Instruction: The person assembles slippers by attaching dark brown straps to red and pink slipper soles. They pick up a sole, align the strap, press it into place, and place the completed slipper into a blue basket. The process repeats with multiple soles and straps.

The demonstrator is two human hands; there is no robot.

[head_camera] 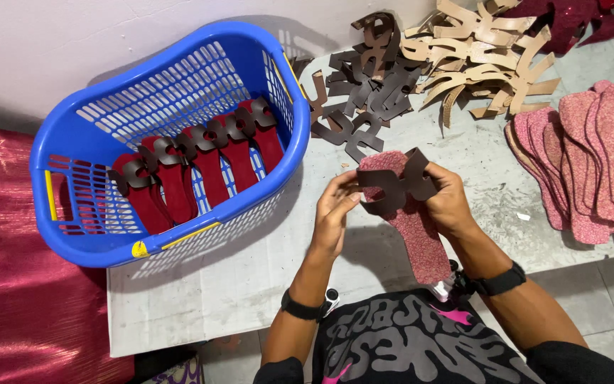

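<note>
Your left hand (335, 206) and right hand (448, 203) are both closed on a pink sandal sole (413, 235) with a dark brown strap piece (396, 186) across its top, held up over the grey table (236, 284). To your left sits a blue basket (108, 242) with red soles lined up inside. Farther back lie brown straps (364, 85), tan straps (477, 57), and a stack of pink soles (591, 156).

A: Illumination status?
B: Bright, even, diffuse. The blue basket (161, 142) casts a soft shadow on the wall.
A: Defects?
B: Sheen on the red fabric (15, 284); focus sharp; slight wide-angle edge distortion.
</note>
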